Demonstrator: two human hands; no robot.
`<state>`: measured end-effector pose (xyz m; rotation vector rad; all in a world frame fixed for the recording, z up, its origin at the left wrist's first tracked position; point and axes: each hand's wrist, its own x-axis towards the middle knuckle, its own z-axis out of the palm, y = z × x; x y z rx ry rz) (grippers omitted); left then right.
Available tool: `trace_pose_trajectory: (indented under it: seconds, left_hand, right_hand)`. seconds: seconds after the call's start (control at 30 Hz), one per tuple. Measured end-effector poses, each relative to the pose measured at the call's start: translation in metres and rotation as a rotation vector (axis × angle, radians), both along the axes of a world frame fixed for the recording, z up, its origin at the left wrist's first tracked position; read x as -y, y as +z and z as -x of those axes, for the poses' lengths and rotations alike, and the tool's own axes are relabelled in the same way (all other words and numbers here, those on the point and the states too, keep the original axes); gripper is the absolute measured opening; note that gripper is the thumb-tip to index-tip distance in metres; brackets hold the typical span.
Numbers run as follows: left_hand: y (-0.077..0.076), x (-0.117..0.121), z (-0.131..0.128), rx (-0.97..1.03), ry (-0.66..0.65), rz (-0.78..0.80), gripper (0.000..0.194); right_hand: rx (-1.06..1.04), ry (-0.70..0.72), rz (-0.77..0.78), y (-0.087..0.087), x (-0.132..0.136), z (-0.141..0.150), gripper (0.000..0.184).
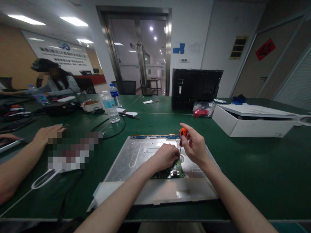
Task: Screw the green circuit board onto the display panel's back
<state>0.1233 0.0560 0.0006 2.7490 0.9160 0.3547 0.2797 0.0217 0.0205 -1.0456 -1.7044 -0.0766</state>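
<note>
A screwdriver (183, 132) with an orange and black handle stands nearly upright, gripped by the fingers of my right hand (195, 145). Its thin shaft points down at a green circuit board (179, 169) lying on a silver metal panel (128, 155). Close beside the shaft's lower end, my left hand (166, 156) has its fingers drawn together over the board. What those fingertips pinch, if anything, is hidden. Part of the board lies under my left hand and forearm. A narrow blue circuit strip (155, 137) runs along the panel's far edge.
A black monitor (196, 89), a bagged red item (202, 110) and a white box (252, 121) stand beyond the panel to the right. Two water bottles (110, 106) and cables are at left. Another person's hand (50, 134) rests on the table; a further person sits behind.
</note>
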Motion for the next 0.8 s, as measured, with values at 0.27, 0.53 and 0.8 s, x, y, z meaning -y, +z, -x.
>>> trace_pose_trajectory:
  seconds: [0.27, 0.53, 0.8]
  left_hand:
    - [0.0, 0.0, -0.0001, -0.011, 0.014, -0.012, 0.015]
    - [0.0009, 0.0009, -0.0009, -0.02, 0.023, -0.014, 0.016]
    - [0.0043, 0.0031, -0.0005, -0.033, 0.039, -0.011, 0.015]
  right_hand:
    - [-0.017, -0.036, -0.025, 0.0014, -0.0008, 0.0026, 0.031]
    - [0.003, -0.051, -0.04, -0.0017, -0.0034, 0.0004, 0.026]
    - [0.026, -0.031, -0.091, 0.0012, -0.0026, -0.0006, 0.026]
